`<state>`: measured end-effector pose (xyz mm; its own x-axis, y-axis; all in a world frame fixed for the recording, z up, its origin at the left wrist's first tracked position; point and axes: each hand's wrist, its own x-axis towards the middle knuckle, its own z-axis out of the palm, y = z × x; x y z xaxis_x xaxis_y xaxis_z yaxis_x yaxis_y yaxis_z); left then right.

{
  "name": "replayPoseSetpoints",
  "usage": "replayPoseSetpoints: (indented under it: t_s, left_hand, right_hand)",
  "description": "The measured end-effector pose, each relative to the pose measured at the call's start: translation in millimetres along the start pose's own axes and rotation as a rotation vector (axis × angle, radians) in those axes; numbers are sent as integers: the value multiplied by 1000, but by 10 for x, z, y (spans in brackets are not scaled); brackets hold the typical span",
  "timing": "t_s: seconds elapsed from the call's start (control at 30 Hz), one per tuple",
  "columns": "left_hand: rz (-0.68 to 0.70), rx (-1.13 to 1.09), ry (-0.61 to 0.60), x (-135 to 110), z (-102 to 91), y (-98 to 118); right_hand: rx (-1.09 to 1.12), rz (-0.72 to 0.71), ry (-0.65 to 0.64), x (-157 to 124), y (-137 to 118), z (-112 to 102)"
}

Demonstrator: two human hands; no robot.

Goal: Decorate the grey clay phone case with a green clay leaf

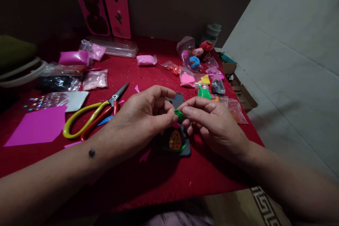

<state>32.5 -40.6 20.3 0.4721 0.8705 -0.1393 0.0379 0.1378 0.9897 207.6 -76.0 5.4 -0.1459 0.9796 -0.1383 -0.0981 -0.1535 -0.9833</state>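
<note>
Both hands meet over a dark grey phone case [186,148] lying on the red cloth. Between the fingertips is a small piece of green clay [179,114]. My left hand [150,111] pinches it from the left with thumb and forefinger. From the right, my right hand [209,116] closes its thumb and forefinger on the same piece. An orange egg shape with green spots [175,140] sits on the case below the fingers, with a thin green strip beside its lower end. My hands cover much of the case's middle.
Scissors [106,107] with yellow and red handles lie left, near a magenta sheet [37,125]. Bagged clay, including a green piece [204,92], sits at the right. Two pink phone cases [118,10] lean at the back. The table's right edge borders cardboard boxes [242,95].
</note>
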Motion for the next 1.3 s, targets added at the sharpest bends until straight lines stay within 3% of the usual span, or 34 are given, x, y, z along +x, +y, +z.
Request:
replayPoseSetpoints:
  t_s: [0.23, 0.57, 0.8, 1.3]
  left_hand:
    - [14, -38, -54, -18, -37, -6]
    - [24, 3, 13, -9, -8, -4]
    - [34, -26, -14, 9, -41, 22]
    - [26, 64, -12, 15, -19, -17]
  right_hand:
    - [-61, -8, 21, -5, -25, 16]
    - [-1, 25, -32, 3, 12, -5]
    - [55, 96, -23, 27, 23, -18]
    - [-22, 0, -28, 11, 22, -18]
